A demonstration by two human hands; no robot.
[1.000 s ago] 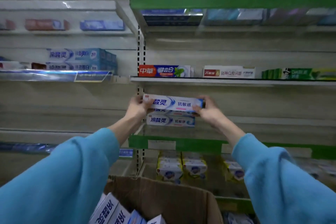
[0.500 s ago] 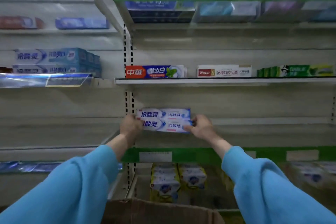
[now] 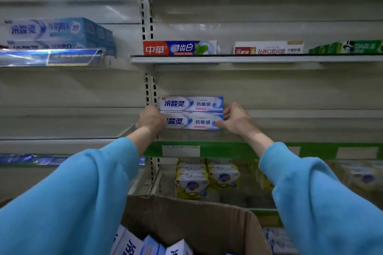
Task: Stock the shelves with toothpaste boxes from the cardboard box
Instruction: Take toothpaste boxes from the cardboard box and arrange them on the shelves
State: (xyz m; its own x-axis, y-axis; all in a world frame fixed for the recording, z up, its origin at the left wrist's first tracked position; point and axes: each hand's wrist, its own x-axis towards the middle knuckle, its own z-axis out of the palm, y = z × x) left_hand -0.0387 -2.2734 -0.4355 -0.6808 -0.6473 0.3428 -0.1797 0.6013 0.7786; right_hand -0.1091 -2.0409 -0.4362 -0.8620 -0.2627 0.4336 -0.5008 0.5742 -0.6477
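Two white and blue toothpaste boxes lie stacked lengthwise on the shelf with the green front strip, at its left end. The upper box rests squarely on the lower box. My left hand curls over the left end of the lower box and hides its first character. My right hand holds the right end, thumb on the lower box's front and fingers at the seam between the boxes. The open cardboard box sits below between my blue sleeves, with several more toothpaste boxes inside.
The shelf above carries a red and blue box, a white box and green boxes. The left bay holds blue boxes. Yellow and white packs stand on the shelf underneath. Bare shelf stretches to the right of the stack.
The box I held in the air with both hands has come down onto the one lying on the shelf. Both hands slid down to the ends of the stack.
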